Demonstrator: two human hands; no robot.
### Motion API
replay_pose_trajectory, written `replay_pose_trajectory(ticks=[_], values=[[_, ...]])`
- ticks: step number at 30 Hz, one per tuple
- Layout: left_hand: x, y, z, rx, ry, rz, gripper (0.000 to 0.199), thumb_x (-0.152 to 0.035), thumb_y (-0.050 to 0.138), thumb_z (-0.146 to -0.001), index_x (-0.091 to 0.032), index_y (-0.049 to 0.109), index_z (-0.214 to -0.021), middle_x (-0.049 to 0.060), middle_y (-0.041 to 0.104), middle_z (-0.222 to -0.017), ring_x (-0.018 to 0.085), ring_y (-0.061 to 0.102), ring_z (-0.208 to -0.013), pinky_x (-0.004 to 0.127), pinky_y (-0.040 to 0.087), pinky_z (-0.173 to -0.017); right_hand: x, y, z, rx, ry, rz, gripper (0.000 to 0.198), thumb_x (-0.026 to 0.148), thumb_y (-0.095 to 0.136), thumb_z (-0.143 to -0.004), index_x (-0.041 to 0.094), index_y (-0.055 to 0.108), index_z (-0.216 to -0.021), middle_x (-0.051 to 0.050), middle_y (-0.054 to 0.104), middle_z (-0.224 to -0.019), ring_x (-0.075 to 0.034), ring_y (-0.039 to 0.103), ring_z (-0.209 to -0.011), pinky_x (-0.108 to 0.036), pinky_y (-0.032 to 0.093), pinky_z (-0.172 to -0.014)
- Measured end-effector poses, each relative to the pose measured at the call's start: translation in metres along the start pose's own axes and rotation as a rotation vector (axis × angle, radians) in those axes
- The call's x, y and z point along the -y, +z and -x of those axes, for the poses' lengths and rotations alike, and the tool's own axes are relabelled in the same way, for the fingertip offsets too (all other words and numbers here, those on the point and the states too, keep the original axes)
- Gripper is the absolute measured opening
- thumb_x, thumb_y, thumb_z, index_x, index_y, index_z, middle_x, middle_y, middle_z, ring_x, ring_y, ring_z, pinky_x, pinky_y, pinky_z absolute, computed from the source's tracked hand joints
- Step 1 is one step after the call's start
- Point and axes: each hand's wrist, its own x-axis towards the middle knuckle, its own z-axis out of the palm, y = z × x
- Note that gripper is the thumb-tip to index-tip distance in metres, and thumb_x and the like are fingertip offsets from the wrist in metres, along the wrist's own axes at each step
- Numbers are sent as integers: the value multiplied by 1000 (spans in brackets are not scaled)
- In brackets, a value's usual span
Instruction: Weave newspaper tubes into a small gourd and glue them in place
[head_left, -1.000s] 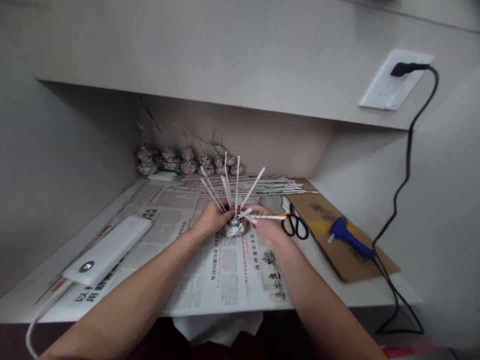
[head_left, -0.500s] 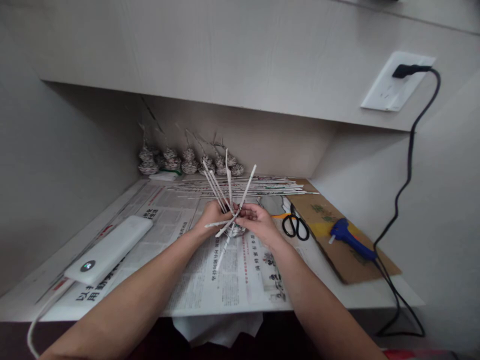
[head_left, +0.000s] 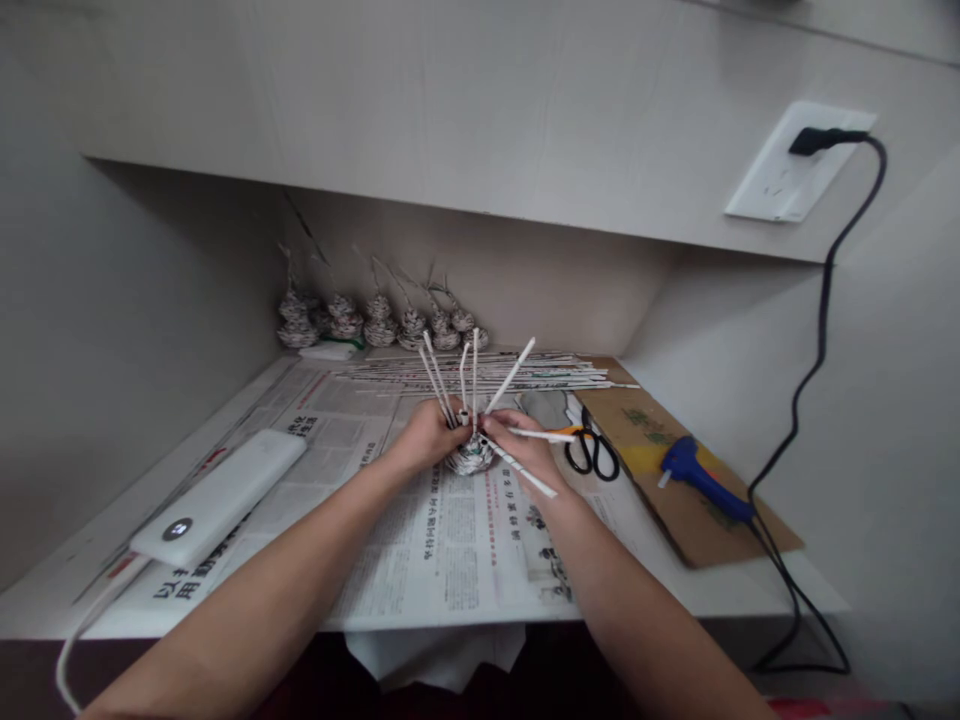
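Between my hands sits a small, round woven paper piece (head_left: pixel 471 458), made of rolled newspaper, with several paper sticks fanning out of its top. My left hand (head_left: pixel 429 436) grips its left side, the thumb near the base of the sticks. On the other side my right hand (head_left: pixel 525 440) has its fingers closed at the rim, by the root of a paper stick (head_left: pixel 525 470) that slants down to the right across the hand. Another stick (head_left: pixel 511 374) points up and right. The fingers behind the weave are partly hidden.
Newspaper (head_left: pixel 405 540) covers the table. Behind lie a pile of rolled paper sticks (head_left: pixel 517 372) and several woven gourd shapes (head_left: pixel 381 322). To the right are scissors (head_left: pixel 592 452), cardboard (head_left: pixel 637 430) and a blue glue gun (head_left: pixel 705 478) with a black cord (head_left: pixel 823 300). A white power bank (head_left: pixel 225 495) lies left.
The woven piece has turned and tipped so its round body shows. Sticks that pointed down and left toward me now stand up or point right. Both hands stay on it.
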Motion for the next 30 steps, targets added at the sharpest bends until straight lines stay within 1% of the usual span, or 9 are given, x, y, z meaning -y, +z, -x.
replay_pose_trajectory(ticks=[3,5,10,13,15,20,22,27,30], values=[[1,-2,0,45,89,-87,15,-16,62,-70,-16,74,-80,4,72,-78,17,66,-74,26,50,-71,2,-1,1,9,67,-32,26,36,77,-58,19,69,-76,-1,68,-71,-15,60,-63,-27,45,-60],[3,-2,-1,41,40,-59,16,-18,62,-72,-14,73,-83,4,72,-75,17,65,-71,25,51,-67,3,0,2,31,101,-46,23,30,76,-56,18,69,-75,0,68,-68,-14,58,-60,-25,42,-57],[8,2,-4,-10,-141,81,22,-27,65,-70,-11,72,-83,3,68,-65,13,56,-49,21,44,-44,5,1,2,37,84,-33,20,22,71,-57,19,68,-76,2,66,-62,-13,56,-58,-25,43,-58],[8,4,-5,-17,-169,140,26,-31,68,-68,-11,70,-85,3,68,-67,12,55,-48,21,43,-42,4,1,2,51,83,-62,23,21,71,-55,19,66,-78,1,68,-68,-16,61,-65,-27,47,-65],[7,4,-5,-19,-155,106,24,-31,68,-68,-12,70,-83,2,67,-64,11,54,-47,20,42,-41,3,3,2,47,67,-63,22,21,71,-56,19,65,-77,1,69,-69,-16,63,-69,-28,48,-69],[8,2,-4,1,-130,-45,21,-29,69,-69,-13,73,-81,1,66,-60,11,51,-43,20,39,-42,6,6,6,26,0,26,22,23,72,-59,20,65,-79,1,70,-73,-17,64,-71,-28,49,-70],[9,2,-4,-1,-106,-74,20,-28,68,-69,-13,73,-80,2,67,-60,12,54,-47,22,42,-46,7,6,7,13,-60,115,21,26,73,-61,20,64,-80,1,70,-75,-17,64,-72,-28,48,-69],[13,2,-5,-93,-15,0,14,-20,64,-69,-13,72,-78,4,71,-73,18,65,-71,26,51,-67,7,1,8,-14,-142,350,9,27,67,-68,21,64,-74,1,68,-71,-16,62,-67,-27,47,-66],[12,1,-6,-108,-58,47,14,-18,62,-67,-13,71,-78,4,71,-72,18,64,-69,26,51,-63,12,-5,8,16,-205,473,6,26,66,-70,21,65,-69,1,68,-70,-16,61,-68,-27,45,-67]])
